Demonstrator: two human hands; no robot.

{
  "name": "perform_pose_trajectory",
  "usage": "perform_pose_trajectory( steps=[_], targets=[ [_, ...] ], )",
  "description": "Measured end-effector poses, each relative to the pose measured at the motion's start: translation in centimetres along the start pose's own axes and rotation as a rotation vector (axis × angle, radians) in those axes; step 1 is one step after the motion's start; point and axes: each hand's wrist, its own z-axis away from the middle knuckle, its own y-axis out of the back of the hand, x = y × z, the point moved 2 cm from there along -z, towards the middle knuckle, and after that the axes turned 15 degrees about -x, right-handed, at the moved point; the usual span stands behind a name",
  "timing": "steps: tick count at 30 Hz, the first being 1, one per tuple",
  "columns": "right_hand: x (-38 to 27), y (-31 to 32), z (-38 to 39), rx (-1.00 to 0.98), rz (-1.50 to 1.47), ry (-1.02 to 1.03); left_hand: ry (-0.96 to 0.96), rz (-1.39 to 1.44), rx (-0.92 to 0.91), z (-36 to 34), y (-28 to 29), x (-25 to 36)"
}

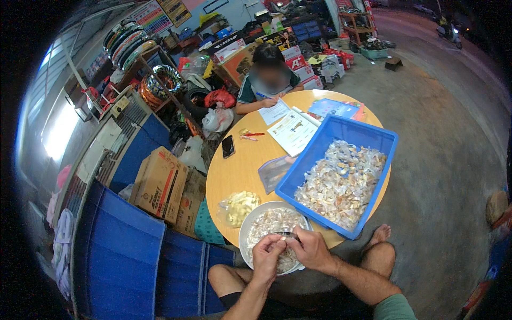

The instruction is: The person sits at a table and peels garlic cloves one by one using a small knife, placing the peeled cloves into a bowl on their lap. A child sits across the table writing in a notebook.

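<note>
Both my hands meet over a white bowl (246, 234) filled with small, pale, shiny pieces. My left hand (268, 255) is closed, thumb and fingers pinching a tiny light piece too small to name. My right hand (312, 249) is closed around a thin dark tool (287, 233), whose kind I cannot make out; its end meets the left fingertips. Right of the bowl, a blue plastic crate (392, 144) holds a heap of small clear-wrapped pieces (341, 186). A clear bag of pale yellow pieces (239, 208) lies to the bowl's left.
Across the round wooden table (229, 173) a person (266, 80) writes on paper (274, 111). An open book (293, 130), a phone (228, 146), pens (250, 136) and a zip pouch (272, 173) lie there. Cardboard boxes (160, 184) and blue panels (117, 245) stand left.
</note>
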Motion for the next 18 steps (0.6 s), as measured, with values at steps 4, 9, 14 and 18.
perform_pose_trajectory(
  steps=[4,9,14,18],
  targets=[
    [-0.12,-0.11,-0.10,0.001,-0.031,-0.015,0.009,0.079,-0.016,0.00,0.04,-0.48],
    [-0.21,0.08,-0.35,-0.022,-0.055,-0.037,0.014,0.258,-0.050,0.01,0.20,-0.42],
    [0.04,0.47,-0.33,-0.041,-0.100,-0.027,0.027,0.414,0.008,-0.35,0.48,0.18],
    [0.21,0.53,-0.35,0.050,-0.054,-0.016,0.084,0.298,0.024,0.15,-0.04,0.34]
  ],
)
